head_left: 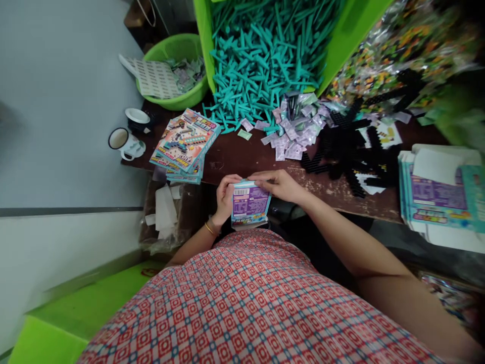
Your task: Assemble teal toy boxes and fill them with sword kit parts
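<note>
Between my two hands, just over my lap at the table's front edge, is a small purple and light-blue printed carton [250,202] with a barcode near its top. My left hand [225,197] grips its left side, thumb near the top edge. Fingers of my right hand [279,184] press together on the carton's upper right edge. A white flap shows at the carton's lower end. Whatever is inside it is hidden. To the left on the table lies a stack of printed boxes [187,141] with colourful fronts.
A green crate of teal plastic pieces [261,71] stands at the back. Small sachets [293,126] and black plastic parts [341,146] lie right of centre. Flat cartons [439,197] are at far right. A green basin [178,103] and a mug [127,144] are left.
</note>
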`<control>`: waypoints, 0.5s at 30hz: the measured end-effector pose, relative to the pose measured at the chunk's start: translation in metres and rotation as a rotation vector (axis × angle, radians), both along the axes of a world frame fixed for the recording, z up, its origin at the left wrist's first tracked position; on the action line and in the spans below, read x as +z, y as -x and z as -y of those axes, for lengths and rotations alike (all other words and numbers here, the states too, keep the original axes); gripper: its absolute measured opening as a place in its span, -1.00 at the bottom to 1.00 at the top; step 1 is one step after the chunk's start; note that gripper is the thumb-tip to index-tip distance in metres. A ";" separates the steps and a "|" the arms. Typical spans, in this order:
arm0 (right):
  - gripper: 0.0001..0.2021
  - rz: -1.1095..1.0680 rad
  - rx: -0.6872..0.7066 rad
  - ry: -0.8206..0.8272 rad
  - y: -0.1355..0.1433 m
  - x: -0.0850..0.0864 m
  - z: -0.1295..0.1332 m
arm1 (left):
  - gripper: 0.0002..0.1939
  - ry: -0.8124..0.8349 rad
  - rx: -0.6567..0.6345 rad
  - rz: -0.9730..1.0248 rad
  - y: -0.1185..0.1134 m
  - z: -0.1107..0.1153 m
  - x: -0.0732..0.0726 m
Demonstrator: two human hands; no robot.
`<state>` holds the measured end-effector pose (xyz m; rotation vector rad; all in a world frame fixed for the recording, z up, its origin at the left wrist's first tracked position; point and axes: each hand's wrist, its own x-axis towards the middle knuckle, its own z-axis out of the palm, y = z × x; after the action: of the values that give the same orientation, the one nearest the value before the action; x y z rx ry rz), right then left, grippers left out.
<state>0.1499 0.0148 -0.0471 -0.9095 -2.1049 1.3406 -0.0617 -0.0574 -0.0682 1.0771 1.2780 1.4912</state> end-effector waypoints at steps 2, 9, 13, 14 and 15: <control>-0.62 0.008 0.038 -0.083 0.001 -0.001 0.004 | -0.52 0.001 0.026 -0.028 0.002 0.000 -0.002; -0.64 -0.091 -0.138 -0.224 -0.006 -0.027 0.025 | -0.59 -0.037 0.066 -0.205 0.014 0.007 -0.011; -0.67 -0.130 -0.343 -0.273 0.005 -0.047 0.039 | -0.51 -0.007 -0.006 -0.211 0.015 0.008 -0.013; -0.66 -0.127 -0.353 -0.267 0.006 -0.045 0.041 | -0.50 -0.015 -0.010 -0.218 0.014 0.005 -0.010; -0.63 -0.123 -0.367 -0.246 0.007 -0.041 0.042 | -0.50 -0.045 -0.006 -0.228 0.012 0.000 -0.005</control>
<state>0.1433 -0.0274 -0.0881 -1.0185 -1.8470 0.9056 -0.0740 -0.0575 -0.0730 1.3091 1.4009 1.4291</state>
